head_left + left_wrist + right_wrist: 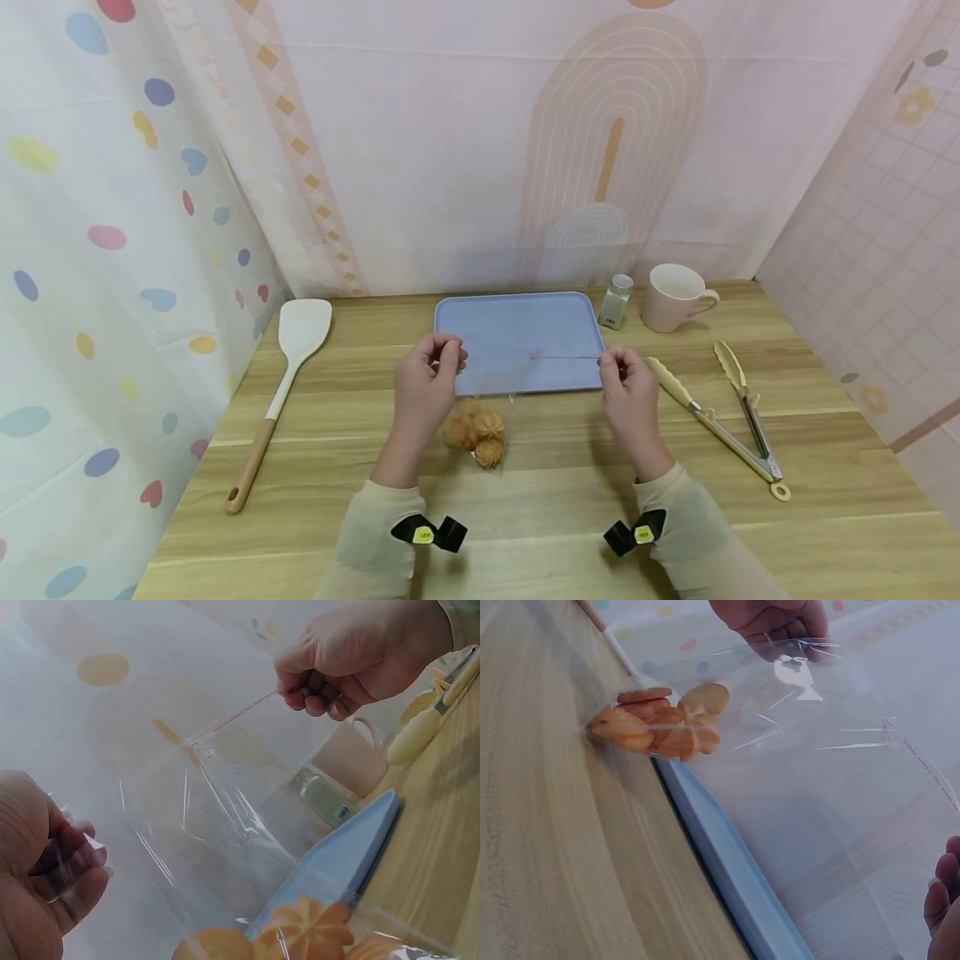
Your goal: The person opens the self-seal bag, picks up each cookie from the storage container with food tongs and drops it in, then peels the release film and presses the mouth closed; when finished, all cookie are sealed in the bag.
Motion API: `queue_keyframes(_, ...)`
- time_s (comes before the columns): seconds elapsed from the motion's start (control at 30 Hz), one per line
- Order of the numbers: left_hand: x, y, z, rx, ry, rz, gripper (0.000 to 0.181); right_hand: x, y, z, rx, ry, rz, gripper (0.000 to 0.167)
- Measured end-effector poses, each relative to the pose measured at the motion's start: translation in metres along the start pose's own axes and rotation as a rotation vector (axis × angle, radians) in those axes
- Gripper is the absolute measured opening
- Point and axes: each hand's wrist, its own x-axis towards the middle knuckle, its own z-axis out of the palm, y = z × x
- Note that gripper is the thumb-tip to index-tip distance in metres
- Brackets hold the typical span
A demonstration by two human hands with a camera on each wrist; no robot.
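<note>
My left hand [424,382] pinches the upper part of a clear plastic bag [217,817] and holds it up in front of me. Several round, ridged cookies [477,429] lie gathered at the bag's bottom, over the tabletop by the tray's front edge. My right hand [632,393] pinches the end of a thin clear strip [238,717] with red print. That strip runs taut from the bag's mouth across to the right fingers. The bag's film is so transparent that its full outline is hard to make out in the head view.
Behind the bag lies a blue tray [555,321]. A shaker [617,302] and a pink mug [670,298] stand to its right. Metal tongs [731,440] with cream tips lie spread beside my right hand. At the left rests a white spatula [288,383] with a wooden handle.
</note>
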Motion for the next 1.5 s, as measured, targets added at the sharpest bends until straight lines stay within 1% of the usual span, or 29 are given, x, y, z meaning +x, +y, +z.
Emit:
queue_keyframes(0.1,0.000,0.004,-0.003,-0.006,0.033,0.022,0.018,0.002,-0.001,-0.003,0.022,0.010,0.000,0.018)
queue_keyframes(0.23,0.002,0.008,-0.009,-0.018,0.069,0.013,0.018,0.004,-0.002,-0.005,0.038,0.027,-0.011,0.018)
queue_keyframes(0.37,0.004,0.006,-0.015,-0.060,0.100,-0.019,0.017,0.006,0.000,-0.007,0.036,0.051,-0.012,0.018)
queue_keyframes(0.53,0.008,0.004,-0.024,-0.088,0.139,-0.084,0.018,0.009,0.002,-0.010,0.056,0.058,0.033,0.020)
queue_keyframes(0.63,0.010,0.005,-0.029,-0.107,0.157,-0.129,0.018,0.011,0.001,-0.011,0.066,0.055,0.065,0.021)
queue_keyframes(0.8,0.011,0.010,-0.036,-0.153,0.180,-0.162,0.016,0.012,-0.003,-0.015,0.062,0.059,0.088,0.022)
queue_keyframes(0.93,0.011,0.010,-0.039,-0.169,0.202,-0.159,0.017,0.010,-0.022,-0.017,0.058,0.059,0.081,0.021)
queue_keyframes(1.03,0.011,0.006,-0.041,-0.159,0.215,-0.140,0.019,0.009,-0.033,-0.019,0.056,0.064,0.067,0.021)
queue_keyframes(1.23,0.012,0.004,-0.043,-0.157,0.241,-0.139,0.019,0.012,-0.033,-0.023,0.031,0.075,0.080,0.018)
queue_keyframes(1.3,0.012,0.004,-0.044,-0.156,0.249,-0.132,0.019,0.012,-0.033,-0.024,0.028,0.055,0.069,0.017)
queue_keyframes(1.37,0.013,0.003,-0.044,-0.154,0.253,-0.130,0.019,0.014,-0.027,-0.024,0.037,0.010,0.067,0.016)
queue_keyframes(1.43,0.013,0.002,-0.044,-0.153,0.258,-0.128,0.019,0.013,-0.021,-0.023,0.038,-0.065,0.075,0.015)
queue_keyframes(1.5,0.013,0.002,-0.044,-0.153,0.262,-0.127,0.019,0.011,-0.017,-0.019,0.051,-0.161,0.100,0.016)
